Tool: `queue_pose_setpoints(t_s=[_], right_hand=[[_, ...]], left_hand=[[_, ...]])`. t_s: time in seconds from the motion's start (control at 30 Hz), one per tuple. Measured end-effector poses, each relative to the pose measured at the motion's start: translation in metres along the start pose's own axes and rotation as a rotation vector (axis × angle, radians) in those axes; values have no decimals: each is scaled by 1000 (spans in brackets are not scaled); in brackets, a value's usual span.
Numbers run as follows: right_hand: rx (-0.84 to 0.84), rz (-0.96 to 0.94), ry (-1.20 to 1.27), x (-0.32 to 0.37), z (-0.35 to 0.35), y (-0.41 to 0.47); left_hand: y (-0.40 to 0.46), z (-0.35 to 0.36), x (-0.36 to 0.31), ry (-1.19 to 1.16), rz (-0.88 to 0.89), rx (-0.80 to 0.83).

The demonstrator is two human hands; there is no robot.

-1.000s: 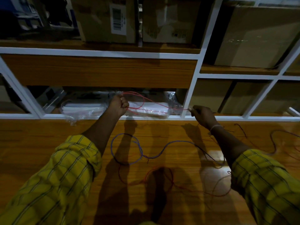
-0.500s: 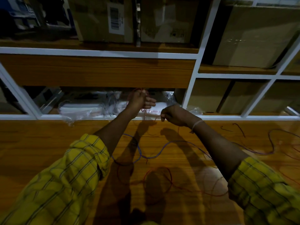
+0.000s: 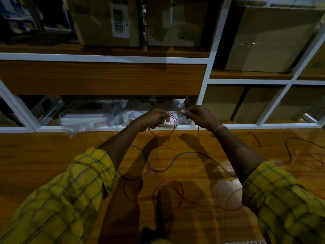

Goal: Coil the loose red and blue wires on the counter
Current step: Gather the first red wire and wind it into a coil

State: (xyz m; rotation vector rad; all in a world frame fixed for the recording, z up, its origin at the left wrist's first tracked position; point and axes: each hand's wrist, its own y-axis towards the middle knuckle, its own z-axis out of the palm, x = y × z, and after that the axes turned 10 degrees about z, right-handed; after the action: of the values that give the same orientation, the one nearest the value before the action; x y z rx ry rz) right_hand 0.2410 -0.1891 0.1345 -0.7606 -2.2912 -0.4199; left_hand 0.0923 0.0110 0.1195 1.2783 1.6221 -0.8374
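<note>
My left hand [image 3: 153, 118] grips a small coil of red wire [image 3: 173, 124] whose loops hang below its fingers, above the back of the wooden counter [image 3: 44, 155]. My right hand [image 3: 198, 115] pinches the same red wire just to the right, a short taut piece running between the hands. More red wire trails down and lies in loose loops [image 3: 168, 194] on the counter near me. A blue wire [image 3: 158, 169] lies loosely curled between my forearms, untouched.
Further thin dark and red wires [image 3: 302, 155] sprawl at the counter's right. Behind the hands a white-framed shelf [image 3: 105, 128] holds plastic-wrapped packages [image 3: 91, 117]; cardboard boxes [image 3: 263, 37] fill the upper and right compartments.
The hands, far apart with the red wire stretched a second ago, have come together. The left hand moved right, and a hanging red coil has formed below it.
</note>
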Motion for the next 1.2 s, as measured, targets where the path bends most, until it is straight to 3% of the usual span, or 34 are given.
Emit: queue_pose_setpoints(t_s=[0.1,0.27,0.47,0.6,0.7,0.8,0.87,1.03,1.2], right_hand=[[-1,95,149,-20,-16,-6],[-123,246,187,-63,-30,-14],[-211,248,-125,-91,-30,-19],[-133,75,-533,-75,-15,-20],[41,-46,-688,-54,2,-19],[215,-149,-699,-33,14,-15],[244,-231,-627,-16,17,-14],[10,-187,-240,14,16,-9],[-212,-62,-62,12,8,-4]], left_hand=[[-5,-14,4,-81,-36,-5],[-12,-41,17,-457,-125,-309],[-10,-54,27,-910,-194,-600],[-3,-45,32,-826,-244,-674],[9,-36,30,-774,-212,-743],[16,-18,14,-696,-142,-654],[20,-9,10,-596,-90,-536],[19,12,3,-323,-26,-222],[13,26,-1,-195,16,-59]])
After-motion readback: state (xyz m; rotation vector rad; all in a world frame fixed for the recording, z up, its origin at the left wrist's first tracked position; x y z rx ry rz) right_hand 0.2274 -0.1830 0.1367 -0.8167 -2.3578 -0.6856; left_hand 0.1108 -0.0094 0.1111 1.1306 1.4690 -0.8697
